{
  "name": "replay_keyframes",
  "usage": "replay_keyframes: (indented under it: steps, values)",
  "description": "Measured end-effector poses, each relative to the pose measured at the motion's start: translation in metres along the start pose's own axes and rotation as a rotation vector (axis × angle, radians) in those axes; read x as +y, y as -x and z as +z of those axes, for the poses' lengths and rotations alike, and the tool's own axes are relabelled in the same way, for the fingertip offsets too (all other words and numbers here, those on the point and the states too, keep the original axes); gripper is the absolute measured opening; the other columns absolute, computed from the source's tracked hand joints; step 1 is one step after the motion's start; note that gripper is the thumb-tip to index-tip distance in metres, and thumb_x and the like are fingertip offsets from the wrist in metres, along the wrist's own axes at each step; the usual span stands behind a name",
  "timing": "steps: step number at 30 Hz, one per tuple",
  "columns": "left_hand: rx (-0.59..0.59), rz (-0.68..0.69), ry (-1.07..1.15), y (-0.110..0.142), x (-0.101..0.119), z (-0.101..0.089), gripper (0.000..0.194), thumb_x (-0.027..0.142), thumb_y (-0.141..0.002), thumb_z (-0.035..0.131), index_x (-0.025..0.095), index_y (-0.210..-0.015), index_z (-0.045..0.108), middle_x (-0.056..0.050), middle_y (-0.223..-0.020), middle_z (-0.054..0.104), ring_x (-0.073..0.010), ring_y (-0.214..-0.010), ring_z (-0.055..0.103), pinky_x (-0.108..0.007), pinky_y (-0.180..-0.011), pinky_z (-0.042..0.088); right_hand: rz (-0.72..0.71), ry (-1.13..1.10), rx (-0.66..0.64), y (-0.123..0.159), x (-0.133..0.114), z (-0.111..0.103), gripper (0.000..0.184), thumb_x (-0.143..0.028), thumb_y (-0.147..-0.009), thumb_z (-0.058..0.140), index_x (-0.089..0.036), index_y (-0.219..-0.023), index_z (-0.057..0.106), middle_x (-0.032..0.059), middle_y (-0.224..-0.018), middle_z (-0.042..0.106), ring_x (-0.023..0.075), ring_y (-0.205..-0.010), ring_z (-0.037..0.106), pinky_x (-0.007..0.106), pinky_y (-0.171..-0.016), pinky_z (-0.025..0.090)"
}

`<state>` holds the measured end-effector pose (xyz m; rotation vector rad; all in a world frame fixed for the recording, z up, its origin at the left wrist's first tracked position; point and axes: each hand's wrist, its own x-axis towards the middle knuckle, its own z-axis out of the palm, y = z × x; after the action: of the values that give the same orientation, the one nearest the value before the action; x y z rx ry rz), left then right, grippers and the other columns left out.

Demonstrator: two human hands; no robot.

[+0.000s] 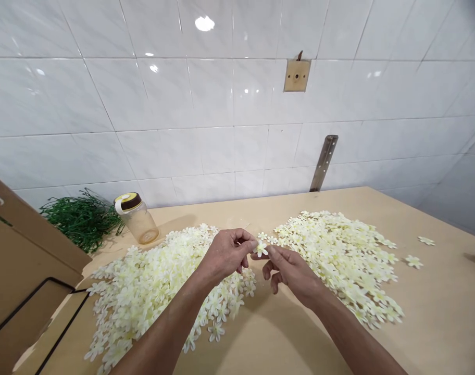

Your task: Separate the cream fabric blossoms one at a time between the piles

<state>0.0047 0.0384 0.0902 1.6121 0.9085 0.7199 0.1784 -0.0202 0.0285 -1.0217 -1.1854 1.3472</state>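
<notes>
Both hands meet over the middle of a tan table (436, 312). My left hand (225, 254) and my right hand (290, 271) pinch one small cream artificial flower (261, 249) between their fingertips. Left of the hands lies a big heap of the same flowers (151, 291). A second heap of flat flower petals (339, 250) spreads to the right. Both hands hover just above the gap between the two heaps.
A clear plastic jar with a brown lid (137, 219) stands at the back left beside a bundle of green plastic stems (81, 220). A cardboard box (22, 271) fills the left edge. Two stray flowers (413, 260) lie to the right. A white tiled wall (222, 104) backs the table.
</notes>
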Motion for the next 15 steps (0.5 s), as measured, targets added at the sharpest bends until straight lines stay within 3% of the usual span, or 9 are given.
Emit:
replay_keyframes:
  steps: [3, 7, 15]
  values:
    - [-0.006, 0.014, -0.064, 0.001, -0.002, 0.005, 0.021, 0.035, -0.080, 0.060, 0.015, -0.080, 0.065, -0.004, -0.072, 0.065, -0.0096, -0.050, 0.054, -0.019, -0.040, 0.042, 0.012, -0.099, 0.002, -0.001, -0.002, -0.001, 0.040, -0.055, -0.088, 0.055, -0.017, -0.093, 0.067, 0.0077, -0.088, 0.063, 0.0128, -0.062, 0.055, 0.022, -0.042, 0.046]
    - [0.012, 0.034, -0.138, 0.001, -0.008, 0.011, 0.018, 0.032, -0.080, 0.058, 0.016, -0.078, 0.066, -0.003, -0.071, 0.065, -0.0095, -0.050, 0.055, -0.018, -0.042, 0.041, 0.000, 0.008, 0.039, -0.002, 0.001, -0.003, 0.034, -0.049, -0.082, 0.066, -0.015, -0.082, 0.068, -0.0014, -0.057, 0.051, 0.0096, -0.049, 0.047, 0.023, -0.044, 0.045]
    - [0.036, 0.002, -0.156, -0.001, -0.013, 0.014, 0.019, 0.034, -0.083, 0.055, 0.017, -0.080, 0.063, -0.002, -0.072, 0.060, -0.0100, -0.049, 0.056, -0.018, -0.039, 0.040, 0.006, -0.007, 0.100, -0.003, 0.004, -0.006, 0.037, -0.051, -0.079, 0.069, -0.017, -0.068, 0.060, -0.0023, -0.056, 0.052, 0.0090, -0.047, 0.047, 0.023, -0.045, 0.044]
